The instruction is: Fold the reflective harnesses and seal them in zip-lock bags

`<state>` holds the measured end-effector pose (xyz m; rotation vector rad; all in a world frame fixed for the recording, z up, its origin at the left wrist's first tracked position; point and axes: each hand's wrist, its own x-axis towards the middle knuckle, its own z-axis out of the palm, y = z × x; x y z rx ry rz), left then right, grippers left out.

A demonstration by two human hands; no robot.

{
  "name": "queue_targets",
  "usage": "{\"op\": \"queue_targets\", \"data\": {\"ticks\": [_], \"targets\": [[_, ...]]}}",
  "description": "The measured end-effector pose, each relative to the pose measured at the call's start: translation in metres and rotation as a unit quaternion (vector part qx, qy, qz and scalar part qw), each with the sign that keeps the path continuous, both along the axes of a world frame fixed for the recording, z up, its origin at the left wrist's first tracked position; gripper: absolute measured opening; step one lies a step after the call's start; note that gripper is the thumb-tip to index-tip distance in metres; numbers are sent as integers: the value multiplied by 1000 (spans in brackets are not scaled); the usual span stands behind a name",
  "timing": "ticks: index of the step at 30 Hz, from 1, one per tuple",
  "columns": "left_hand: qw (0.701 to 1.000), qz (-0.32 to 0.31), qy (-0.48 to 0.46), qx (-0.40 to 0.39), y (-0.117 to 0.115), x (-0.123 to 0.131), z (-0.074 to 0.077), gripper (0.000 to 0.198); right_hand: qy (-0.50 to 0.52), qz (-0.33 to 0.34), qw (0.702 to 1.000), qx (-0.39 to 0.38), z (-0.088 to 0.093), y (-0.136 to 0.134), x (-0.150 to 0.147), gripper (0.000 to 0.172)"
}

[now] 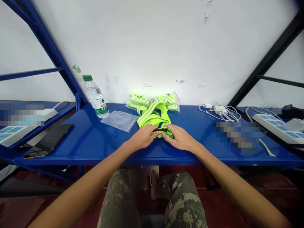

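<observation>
A fluorescent yellow reflective safety vest [154, 115] lies bunched on the blue metal table [197, 148], with silver reflective stripes across it. My left hand [142, 136] and my right hand [180, 138] press on its near end from either side, fingers gripping the fabric. Between their fingertips shows a small black strip [159, 129], perhaps a fastening, though I cannot tell exactly what. Behind the vest, against the wall, lie several more yellow reflective vests [152, 101], folded in clear plastic. A flattened clear plastic bag [120, 121] lies to the left.
A plastic water bottle [96, 98] with a green cap stands at the back left. White chargers and cables [219, 112] lie at the back right. A black tablet or phone [48, 140] and white power strips [276, 128] sit on the side shelves. Blue and black steel uprights flank the table.
</observation>
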<state>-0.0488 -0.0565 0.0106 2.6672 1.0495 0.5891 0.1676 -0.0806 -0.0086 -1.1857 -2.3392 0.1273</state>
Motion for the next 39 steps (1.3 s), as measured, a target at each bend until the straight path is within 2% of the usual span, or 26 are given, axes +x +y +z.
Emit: {"op": "queue_targets", "data": {"ticks": [2, 6, 13, 19, 22, 25, 27, 30, 34, 39], "targets": [[1000, -14, -22, -18, 0, 1, 2, 36, 6, -12, 1000, 21, -4, 0, -1, 33], [998, -16, -53, -35, 4, 4, 0, 47, 38, -29, 999, 11, -10, 5, -2, 28], [991, 61, -117, -40, 17, 19, -20, 52, 63, -61, 996, -28, -9, 13, -7, 39], [990, 140, -27, -11, 15, 24, -28, 52, 27, -67, 997, 33, -14, 14, -4, 44], [990, 140, 17, 24, 10, 24, -26, 46, 22, -70, 995, 63, -15, 10, -5, 35], [992, 123, 16, 39, 9, 25, -24, 36, -4, -72, 992, 108, -14, 2, -5, 28], [995, 91, -17, 25, 13, 27, -24, 29, -40, -60, 987, 141, -13, -5, -3, 27], [995, 61, -76, -34, 22, 31, -24, 19, -80, -5, 981, 174, -13, -13, 4, 28], [984, 89, -107, -110, 30, 33, -23, 12, -68, 52, 986, 142, -10, -15, 11, 48], [974, 146, -151, -86, 22, 31, -17, 26, -94, 54, 989, 104, -6, -13, 6, 33]]}}
